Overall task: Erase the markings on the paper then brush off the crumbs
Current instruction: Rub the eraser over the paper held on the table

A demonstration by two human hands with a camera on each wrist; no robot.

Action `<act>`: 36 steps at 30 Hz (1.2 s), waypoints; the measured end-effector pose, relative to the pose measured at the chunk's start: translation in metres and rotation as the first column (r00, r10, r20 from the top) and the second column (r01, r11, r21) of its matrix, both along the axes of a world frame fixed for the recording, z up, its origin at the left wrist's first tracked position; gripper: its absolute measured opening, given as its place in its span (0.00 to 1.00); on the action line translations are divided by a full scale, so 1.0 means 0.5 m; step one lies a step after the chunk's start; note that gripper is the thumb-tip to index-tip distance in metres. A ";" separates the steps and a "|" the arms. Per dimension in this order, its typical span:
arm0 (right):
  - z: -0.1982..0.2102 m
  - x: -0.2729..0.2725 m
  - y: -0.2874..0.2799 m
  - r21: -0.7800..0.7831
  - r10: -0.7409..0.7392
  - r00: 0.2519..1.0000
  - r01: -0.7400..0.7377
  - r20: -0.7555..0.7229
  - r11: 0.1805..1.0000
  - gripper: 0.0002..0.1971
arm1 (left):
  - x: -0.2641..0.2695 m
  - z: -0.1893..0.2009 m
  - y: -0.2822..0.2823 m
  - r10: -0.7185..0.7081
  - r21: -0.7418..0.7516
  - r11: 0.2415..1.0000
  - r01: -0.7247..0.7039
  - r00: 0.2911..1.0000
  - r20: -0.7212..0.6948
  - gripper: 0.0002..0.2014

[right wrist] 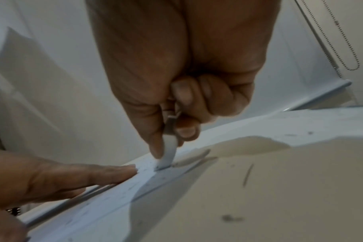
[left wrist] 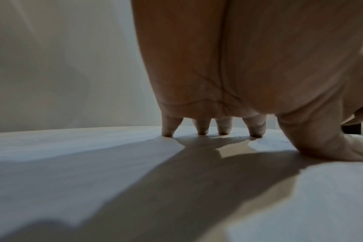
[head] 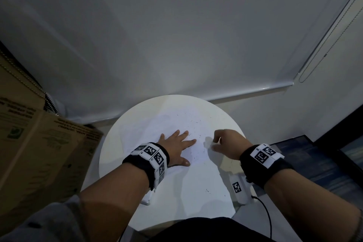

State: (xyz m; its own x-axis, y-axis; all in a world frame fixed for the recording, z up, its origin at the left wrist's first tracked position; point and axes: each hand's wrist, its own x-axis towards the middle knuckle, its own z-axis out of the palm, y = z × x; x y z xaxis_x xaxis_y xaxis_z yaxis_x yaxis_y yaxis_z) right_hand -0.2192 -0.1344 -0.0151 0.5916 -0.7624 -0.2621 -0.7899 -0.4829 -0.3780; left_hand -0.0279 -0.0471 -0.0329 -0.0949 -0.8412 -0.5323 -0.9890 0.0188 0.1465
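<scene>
Writing: print on cardboard box (head: 39,139) at left upside down + blurred, unreadable; green logo on it, can't tell brand. Black-and-white square code tags on both wristbands (head: 151,153), no readable text. Box contents not visible.

Round white table (head: 172,198) w/ white paper (head: 149,127) lying flat on it. Paper edges hard to pick out vs tabletop (white on white, dim light).

Left hand (head: 177,146) flat on paper, palm down, fingers straight + spread, pinning sheet. Left wrist view confirms: fingertips (left wrist: 202,131) and thumb touching surface, nothing gripped.

Right hand (head: 227,143) just right of left, apart from it. Fingers curled, thumb and index pinching white eraser (right wrist: 169,152). Eraser tip down on paper, just beside left index fingertip per right wrist view. In head view eraser (head: 208,143) shows as pale blob under knuckles.

Crumbs (head: 193,122): thin dark slivers scattered over paper beyond and between hands, more near right hand, a few on tabletop nearer the body (head: 208,191). Right wrist view shows one long dark sliver + small smudges close to eraser. Pencil marks vs crumbs: can't tell apart at this res.

Window blind w/ bead chain (head: 314,57) on wall far right.
</scene>
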 end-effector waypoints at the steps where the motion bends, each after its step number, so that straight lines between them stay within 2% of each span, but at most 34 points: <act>1: -0.001 0.003 0.006 0.052 0.043 0.999 -0.043 -0.006 0.998 0.06 | 0.000 0.000 0.000 -0.002 0.000 1.000 0.002 1.000 0.004 0.40; 3: -0.002 0.008 0.011 0.104 0.081 0.997 -0.079 -0.017 0.991 0.06 | 0.000 -0.001 0.000 -0.004 0.001 1.000 0.004 1.000 0.005 0.40; 6: 0.001 0.015 -0.007 -0.019 -0.046 0.999 0.047 0.027 0.999 0.06 | 0.000 0.001 0.001 0.001 0.000 1.000 -0.001 1.000 -0.001 0.40; 8: 0.001 0.016 -0.013 -0.058 -0.075 0.996 0.077 0.041 0.995 0.06 | 0.000 0.001 0.001 -0.001 -0.003 1.000 0.001 1.000 -0.002 0.40; 12: -0.009 0.020 0.010 0.149 0.052 0.999 -0.053 0.011 0.987 0.07 | 0.001 -0.001 0.001 0.005 -0.007 1.000 -0.006 1.000 -0.018 0.40; 13: -0.012 0.020 0.014 0.158 0.065 0.998 -0.065 0.009 0.985 0.08 | 0.001 -0.001 0.001 0.004 -0.006 1.000 -0.004 1.000 -0.017 0.40; 17: -0.013 0.020 0.003 -0.013 -0.060 0.996 0.061 0.062 0.998 0.07 | 0.001 -0.002 0.000 -0.003 -0.003 1.000 0.003 1.000 -0.006 0.40; 19: -0.011 0.022 0.009 -0.003 -0.005 0.999 0.006 0.046 1.000 0.07 | 0.002 -0.003 -0.001 -0.004 -0.004 1.000 0.004 1.000 -0.003 0.40; 21: -0.010 0.028 0.025 0.070 0.111 0.994 -0.112 0.015 0.991 0.07 | 0.002 -0.004 -0.001 -0.003 -0.003 1.000 0.003 1.000 0.001 0.40; 23: -0.012 0.033 0.030 0.062 0.145 0.989 -0.145 0.005 0.987 0.07 | 0.001 -0.004 -0.001 -0.005 -0.002 1.000 0.006 1.000 0.008 0.40; 25: -0.010 0.034 0.021 -0.039 0.056 0.998 -0.055 0.024 0.998 0.08 | 0.000 -0.002 0.000 -0.010 -0.001 1.000 0.010 1.000 0.015 0.40; 27: -0.008 0.030 0.014 -0.074 0.011 0.999 -0.008 0.038 0.997 0.08 | -0.001 0.000 0.000 -0.009 0.003 1.000 0.009 1.000 0.009 0.40; 31: -0.009 0.034 0.032 0.058 0.192 0.981 -0.191 -0.017 0.980 0.12 | -0.001 0.001 0.000 -0.002 0.007 1.000 0.002 1.000 -0.004 0.41; 36: -0.005 0.041 0.012 -0.068 0.060 0.998 -0.059 0.011 0.996 0.10 | -0.003 0.008 0.004 0.008 0.007 1.000 -0.008 1.000 0.003 0.45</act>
